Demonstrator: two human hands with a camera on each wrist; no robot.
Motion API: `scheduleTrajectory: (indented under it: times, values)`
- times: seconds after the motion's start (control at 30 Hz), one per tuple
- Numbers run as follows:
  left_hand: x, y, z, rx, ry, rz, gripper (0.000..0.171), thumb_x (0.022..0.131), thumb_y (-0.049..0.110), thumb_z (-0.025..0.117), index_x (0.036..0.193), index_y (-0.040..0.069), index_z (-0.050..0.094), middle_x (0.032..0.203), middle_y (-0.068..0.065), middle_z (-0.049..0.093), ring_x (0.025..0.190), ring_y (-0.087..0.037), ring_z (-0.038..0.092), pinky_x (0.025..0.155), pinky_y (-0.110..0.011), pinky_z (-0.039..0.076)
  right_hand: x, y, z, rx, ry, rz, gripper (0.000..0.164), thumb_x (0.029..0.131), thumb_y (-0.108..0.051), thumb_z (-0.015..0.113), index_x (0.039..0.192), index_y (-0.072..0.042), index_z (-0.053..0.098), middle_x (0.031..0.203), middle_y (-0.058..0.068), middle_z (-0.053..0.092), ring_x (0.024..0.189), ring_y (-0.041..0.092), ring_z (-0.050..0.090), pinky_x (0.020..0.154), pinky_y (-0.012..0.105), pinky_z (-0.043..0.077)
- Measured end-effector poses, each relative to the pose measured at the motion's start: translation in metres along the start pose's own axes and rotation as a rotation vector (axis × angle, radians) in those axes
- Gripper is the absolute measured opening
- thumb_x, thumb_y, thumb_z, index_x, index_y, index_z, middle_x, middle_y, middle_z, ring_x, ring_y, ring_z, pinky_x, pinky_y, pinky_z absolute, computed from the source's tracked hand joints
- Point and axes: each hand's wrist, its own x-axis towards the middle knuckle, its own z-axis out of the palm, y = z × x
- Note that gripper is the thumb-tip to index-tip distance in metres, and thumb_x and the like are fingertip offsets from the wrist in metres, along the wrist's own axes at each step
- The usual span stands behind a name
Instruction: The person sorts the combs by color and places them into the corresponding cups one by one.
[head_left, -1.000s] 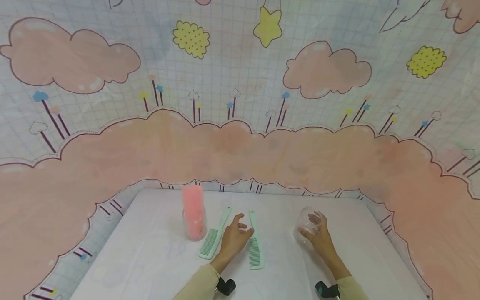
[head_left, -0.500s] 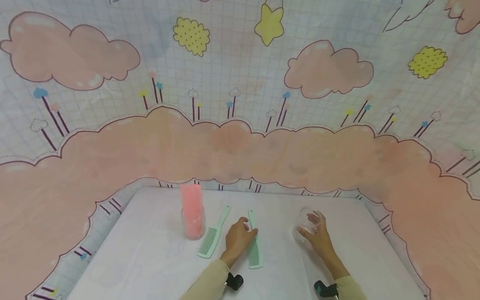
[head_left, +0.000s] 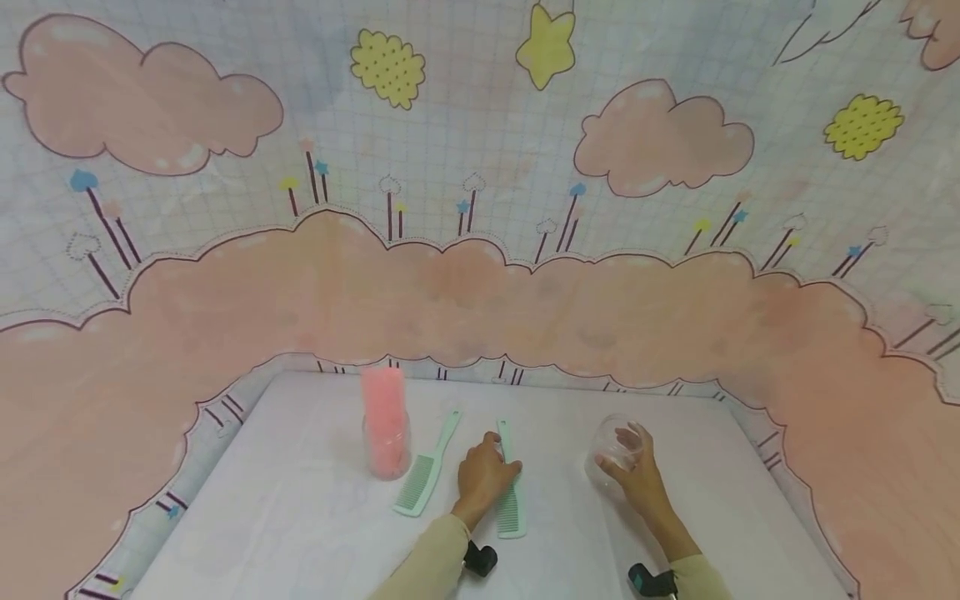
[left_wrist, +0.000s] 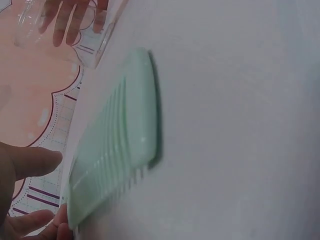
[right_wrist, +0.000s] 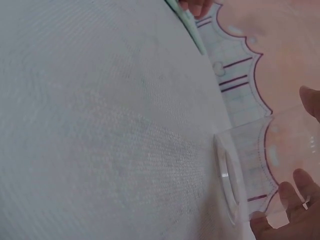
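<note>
My left hand (head_left: pixel 483 481) is over the right one of two light green combs, its thumb across the handle side in the head view. That comb (head_left: pixel 511 512) lies flat on the white table, handle pointing away. In the left wrist view the straight thumb (left_wrist: pixel 42 161) shows a gap to the comb (left_wrist: pixel 135 110), while other fingers are right at its far edge. My right hand (head_left: pixel 641 483) holds a clear cup (head_left: pixel 606 429) from the side, thumb and fingers around its wall. The cup's base (right_wrist: pixel 227 175) stands on the table.
Left of the left hand lies the second green comb (head_left: pixel 420 483), teeth end toward me. Beside it stands a clear jar (head_left: pixel 367 454) with a tall pink piece (head_left: pixel 384 404) sticking out. A patterned cloth (head_left: pixel 480 308) hangs behind the white table (head_left: pixel 285 500).
My left hand has moved right, from between the two combs to over the right one, and its fingers have drawn in somewhat. The right hand and cup have stayed in place.
</note>
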Motion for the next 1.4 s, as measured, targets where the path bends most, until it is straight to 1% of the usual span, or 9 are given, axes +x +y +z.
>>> scheduleTrajectory:
  times: [0.17, 0.43, 0.5, 0.63, 0.73, 0.87, 1.03, 1.13, 1.4]
  values:
    - [0.001, 0.002, 0.003, 0.025, 0.025, 0.002, 0.051, 0.076, 0.025, 0.080, 0.120, 0.007, 0.060, 0.078, -0.001, 0.064, 0.073, -0.019, 0.054, 0.068, -0.036, 0.044, -0.001, -0.002, 0.000, 0.034, -0.001, -0.005, 0.094, 0.087, -0.030, 0.075, 0.154, -0.018, 0.010, 0.156, 0.015, 0.033, 0.147, 0.038, 0.025, 0.119, 0.066, 0.018]
    - [0.002, -0.002, 0.005, 0.059, 0.059, 0.036, 0.041, 0.074, 0.019, 0.077, 0.111, 0.006, 0.065, 0.080, -0.004, 0.069, 0.072, -0.022, 0.059, 0.069, -0.039, 0.047, -0.006, -0.003, 0.003, 0.022, 0.016, 0.004, 0.094, 0.087, -0.030, 0.075, 0.154, -0.017, 0.010, 0.155, 0.015, 0.033, 0.146, 0.039, 0.026, 0.118, 0.067, 0.019]
    - [0.002, -0.004, 0.005, 0.051, 0.064, 0.034, 0.038, 0.073, 0.019, 0.077, 0.107, 0.004, 0.067, 0.080, -0.006, 0.070, 0.072, -0.023, 0.060, 0.068, -0.040, 0.048, -0.006, -0.002, 0.004, 0.021, 0.017, 0.001, 0.094, 0.087, -0.029, 0.074, 0.154, -0.017, 0.010, 0.155, 0.015, 0.033, 0.146, 0.040, 0.025, 0.117, 0.067, 0.019]
    - [0.000, -0.006, 0.002, 0.031, 0.051, 0.033, 0.025, 0.072, 0.019, 0.077, 0.091, 0.004, 0.070, 0.078, -0.007, 0.071, 0.069, -0.024, 0.061, 0.063, -0.037, 0.048, -0.008, -0.001, 0.004, 0.025, 0.013, -0.003, 0.094, 0.087, -0.029, 0.074, 0.154, -0.017, 0.009, 0.155, 0.015, 0.032, 0.146, 0.039, 0.025, 0.117, 0.067, 0.019]
    - [-0.002, -0.008, 0.000, 0.002, 0.005, 0.041, 0.020, 0.074, 0.019, 0.077, 0.085, 0.006, 0.067, 0.075, -0.005, 0.069, 0.067, -0.020, 0.059, 0.060, -0.034, 0.046, -0.010, -0.001, 0.003, 0.030, 0.011, -0.005, 0.094, 0.087, -0.029, 0.074, 0.154, -0.017, 0.009, 0.155, 0.016, 0.032, 0.146, 0.040, 0.025, 0.117, 0.068, 0.019]
    - [-0.003, -0.011, -0.004, -0.059, -0.058, 0.047, 0.020, 0.077, 0.020, 0.075, 0.088, 0.006, 0.065, 0.075, -0.001, 0.066, 0.065, -0.015, 0.056, 0.057, -0.029, 0.044, -0.013, -0.002, 0.002, 0.019, 0.014, -0.002, 0.094, 0.087, -0.029, 0.074, 0.154, -0.016, 0.009, 0.155, 0.017, 0.031, 0.145, 0.041, 0.026, 0.116, 0.069, 0.020]
    - [-0.002, -0.015, -0.008, -0.141, -0.087, 0.072, 0.022, 0.079, 0.021, 0.073, 0.093, 0.006, 0.064, 0.077, 0.001, 0.062, 0.067, -0.013, 0.054, 0.058, -0.028, 0.044, -0.013, -0.003, 0.001, 0.011, 0.012, 0.000, 0.095, 0.088, -0.030, 0.074, 0.154, -0.016, 0.008, 0.156, 0.017, 0.031, 0.146, 0.040, 0.026, 0.117, 0.068, 0.019]
    - [-0.002, -0.017, -0.010, -0.190, -0.100, 0.102, 0.024, 0.079, 0.019, 0.072, 0.098, 0.007, 0.065, 0.080, 0.002, 0.062, 0.071, -0.011, 0.054, 0.062, -0.026, 0.046, -0.014, -0.003, 0.001, 0.026, 0.008, 0.003, 0.095, 0.087, -0.030, 0.075, 0.154, -0.017, 0.008, 0.156, 0.017, 0.031, 0.146, 0.040, 0.025, 0.118, 0.067, 0.019]
    - [-0.004, -0.017, -0.015, -0.283, -0.126, 0.220, 0.024, 0.082, 0.011, 0.071, 0.104, 0.006, 0.065, 0.087, 0.002, 0.063, 0.082, -0.010, 0.057, 0.070, -0.021, 0.049, -0.017, -0.005, 0.000, 0.035, -0.004, 0.006, 0.096, 0.088, -0.031, 0.074, 0.155, -0.017, 0.007, 0.157, 0.017, 0.030, 0.147, 0.039, 0.024, 0.118, 0.067, 0.018]
